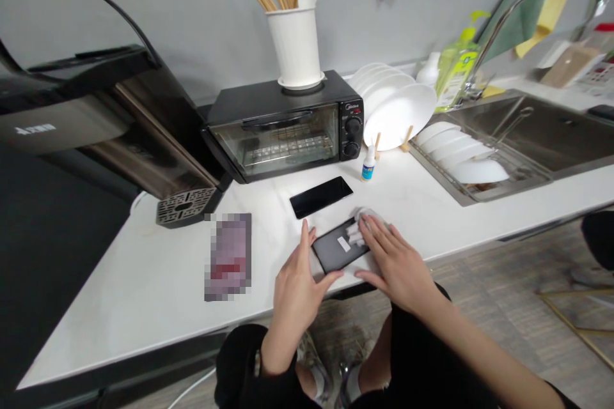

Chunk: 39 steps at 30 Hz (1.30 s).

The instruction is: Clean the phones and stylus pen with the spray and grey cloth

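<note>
A dark, flat case-like rectangle (333,254) with a small white label lies on the white counter near its front edge. My left hand (298,281) is at its left end, thumb along the lower edge and fingers spread. Under the fingers of my right hand (396,262) a crumpled whitish cloth (355,233) is pressed onto the right part of the dark rectangle. Just behind lies a black phone (321,197), screen up. A small white bottle with a blue label (368,164) stands upright to the phone's right.
A blurred-out purple packet (228,257) lies at left, below a coffee machine (158,134). Behind the phone sits a toaster oven (283,131) with a white utensil holder (296,45) on top. Plates (400,112) stand in a rack beside the sink (551,140).
</note>
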Each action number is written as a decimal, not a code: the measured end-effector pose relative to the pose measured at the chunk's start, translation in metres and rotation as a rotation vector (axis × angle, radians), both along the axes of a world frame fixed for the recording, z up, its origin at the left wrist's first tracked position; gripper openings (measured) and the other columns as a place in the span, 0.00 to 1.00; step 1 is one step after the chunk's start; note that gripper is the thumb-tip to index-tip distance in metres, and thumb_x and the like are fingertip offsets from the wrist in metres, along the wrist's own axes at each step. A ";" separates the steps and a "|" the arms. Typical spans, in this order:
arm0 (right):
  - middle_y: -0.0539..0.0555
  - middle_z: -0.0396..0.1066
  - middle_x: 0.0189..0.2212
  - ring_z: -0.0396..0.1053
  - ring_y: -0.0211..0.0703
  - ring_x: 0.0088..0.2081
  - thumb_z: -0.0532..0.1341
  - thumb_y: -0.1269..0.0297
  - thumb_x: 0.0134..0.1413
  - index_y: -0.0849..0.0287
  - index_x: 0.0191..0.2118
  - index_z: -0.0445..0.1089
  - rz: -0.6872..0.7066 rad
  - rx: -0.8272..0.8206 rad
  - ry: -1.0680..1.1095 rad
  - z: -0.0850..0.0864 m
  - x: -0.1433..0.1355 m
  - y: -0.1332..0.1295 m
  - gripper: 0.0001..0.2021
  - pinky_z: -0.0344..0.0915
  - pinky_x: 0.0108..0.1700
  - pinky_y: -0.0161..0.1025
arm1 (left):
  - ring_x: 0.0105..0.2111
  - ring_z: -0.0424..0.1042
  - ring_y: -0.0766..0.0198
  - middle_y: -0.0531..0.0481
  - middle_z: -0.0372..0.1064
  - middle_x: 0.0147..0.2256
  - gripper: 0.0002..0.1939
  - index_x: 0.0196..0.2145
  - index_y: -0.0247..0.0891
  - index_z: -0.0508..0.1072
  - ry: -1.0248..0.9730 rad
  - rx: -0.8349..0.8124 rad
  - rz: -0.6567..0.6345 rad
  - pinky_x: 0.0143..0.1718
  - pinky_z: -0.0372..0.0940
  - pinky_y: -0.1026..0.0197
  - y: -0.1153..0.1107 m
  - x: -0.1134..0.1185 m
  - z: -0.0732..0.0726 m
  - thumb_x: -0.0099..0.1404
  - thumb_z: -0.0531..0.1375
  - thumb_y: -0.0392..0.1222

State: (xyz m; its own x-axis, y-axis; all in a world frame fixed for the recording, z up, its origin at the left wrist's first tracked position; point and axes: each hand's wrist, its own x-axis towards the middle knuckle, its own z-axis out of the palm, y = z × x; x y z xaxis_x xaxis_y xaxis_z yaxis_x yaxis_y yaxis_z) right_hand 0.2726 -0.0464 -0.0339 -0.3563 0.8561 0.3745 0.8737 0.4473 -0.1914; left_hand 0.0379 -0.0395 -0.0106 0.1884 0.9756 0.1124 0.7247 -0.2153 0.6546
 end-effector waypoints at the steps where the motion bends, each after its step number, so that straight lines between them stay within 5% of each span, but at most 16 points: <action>1: 0.71 0.48 0.75 0.48 0.63 0.75 0.53 0.37 0.69 0.69 0.76 0.47 -0.074 0.011 0.019 -0.001 -0.003 0.005 0.45 0.57 0.71 0.64 | 0.69 0.64 0.52 0.45 0.63 0.70 0.63 0.76 0.55 0.29 0.001 0.005 -0.004 0.67 0.64 0.48 0.000 0.000 0.000 0.63 0.72 0.42; 3: 0.74 0.48 0.74 0.47 0.67 0.75 0.54 0.34 0.67 0.73 0.75 0.50 -0.113 0.017 0.059 -0.001 -0.024 0.008 0.48 0.55 0.71 0.66 | 0.69 0.64 0.52 0.45 0.62 0.70 0.60 0.76 0.54 0.31 0.005 0.017 -0.017 0.67 0.64 0.48 0.000 -0.002 -0.001 0.64 0.71 0.42; 6: 0.73 0.49 0.74 0.47 0.65 0.75 0.57 0.31 0.63 0.74 0.73 0.55 0.109 -0.029 0.090 0.004 -0.060 -0.005 0.50 0.54 0.73 0.62 | 0.69 0.64 0.53 0.44 0.59 0.72 0.57 0.77 0.54 0.32 0.023 0.020 -0.040 0.67 0.64 0.49 0.000 -0.005 -0.003 0.66 0.67 0.36; 9: 0.67 0.51 0.74 0.50 0.57 0.75 0.56 0.33 0.65 0.68 0.74 0.53 0.268 -0.080 0.079 0.007 -0.054 -0.020 0.48 0.56 0.73 0.57 | 0.68 0.65 0.54 0.43 0.59 0.71 0.57 0.77 0.53 0.33 0.022 0.008 -0.019 0.67 0.65 0.49 0.000 -0.004 -0.004 0.65 0.67 0.32; 13: 0.65 0.51 0.75 0.49 0.59 0.75 0.53 0.40 0.71 0.63 0.76 0.49 0.023 -0.021 0.033 -0.001 -0.010 -0.010 0.40 0.58 0.71 0.64 | 0.68 0.66 0.53 0.44 0.64 0.69 0.60 0.76 0.54 0.36 -0.008 0.019 0.001 0.68 0.64 0.48 0.000 -0.001 -0.003 0.62 0.72 0.41; 16: 0.70 0.48 0.75 0.46 0.65 0.76 0.55 0.38 0.69 0.69 0.75 0.51 -0.065 0.009 0.051 -0.003 -0.022 0.002 0.44 0.56 0.71 0.67 | 0.68 0.65 0.52 0.44 0.62 0.70 0.59 0.77 0.54 0.36 -0.004 0.035 -0.004 0.68 0.64 0.48 0.000 -0.002 -0.005 0.63 0.72 0.42; 19: 0.72 0.49 0.74 0.49 0.64 0.75 0.57 0.35 0.65 0.74 0.73 0.53 0.119 -0.027 0.076 0.003 -0.057 -0.005 0.48 0.56 0.72 0.63 | 0.68 0.65 0.52 0.43 0.60 0.71 0.56 0.77 0.51 0.36 0.007 0.036 -0.023 0.67 0.65 0.48 0.000 -0.005 -0.007 0.65 0.68 0.37; 22: 0.68 0.53 0.73 0.53 0.58 0.74 0.57 0.35 0.66 0.68 0.74 0.52 0.306 -0.081 0.068 0.008 -0.054 -0.020 0.46 0.59 0.72 0.58 | 0.68 0.66 0.53 0.43 0.60 0.71 0.55 0.77 0.50 0.37 0.015 0.030 -0.016 0.66 0.66 0.49 -0.001 -0.005 -0.006 0.64 0.65 0.32; 25: 0.63 0.54 0.74 0.52 0.56 0.74 0.57 0.40 0.69 0.60 0.77 0.46 0.203 -0.058 0.019 0.006 -0.017 -0.018 0.42 0.60 0.71 0.60 | 0.68 0.66 0.53 0.45 0.61 0.70 0.57 0.77 0.52 0.37 -0.003 0.029 -0.001 0.67 0.65 0.49 -0.002 -0.002 -0.003 0.63 0.68 0.35; 28: 0.67 0.52 0.74 0.47 0.63 0.76 0.57 0.42 0.70 0.63 0.77 0.46 -0.025 0.029 0.008 0.001 -0.008 -0.001 0.42 0.59 0.70 0.67 | 0.68 0.66 0.52 0.46 0.61 0.70 0.57 0.77 0.54 0.38 -0.015 0.036 0.008 0.68 0.63 0.47 -0.002 -0.001 -0.004 0.64 0.70 0.40; 34: 0.70 0.48 0.75 0.47 0.60 0.76 0.58 0.38 0.67 0.72 0.76 0.47 0.243 0.001 0.029 -0.001 -0.059 -0.008 0.47 0.58 0.72 0.60 | 0.69 0.64 0.52 0.41 0.58 0.72 0.54 0.77 0.48 0.39 -0.009 0.038 -0.033 0.69 0.63 0.47 -0.002 -0.006 -0.012 0.64 0.67 0.34; 39: 0.64 0.46 0.76 0.44 0.64 0.76 0.58 0.43 0.70 0.60 0.76 0.50 0.028 0.054 -0.010 -0.007 -0.017 -0.013 0.39 0.59 0.70 0.66 | 0.69 0.64 0.52 0.46 0.58 0.72 0.54 0.76 0.52 0.43 -0.005 0.028 0.021 0.69 0.62 0.47 -0.003 -0.001 -0.006 0.64 0.70 0.41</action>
State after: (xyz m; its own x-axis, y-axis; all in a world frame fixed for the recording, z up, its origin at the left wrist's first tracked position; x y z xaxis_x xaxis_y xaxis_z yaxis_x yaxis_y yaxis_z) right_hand 0.2557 -0.0593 -0.0409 -0.3835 0.8246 0.4159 0.8625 0.4808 -0.1579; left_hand 0.0371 -0.0421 -0.0170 0.1669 0.9759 0.1404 0.7260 -0.2180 0.6523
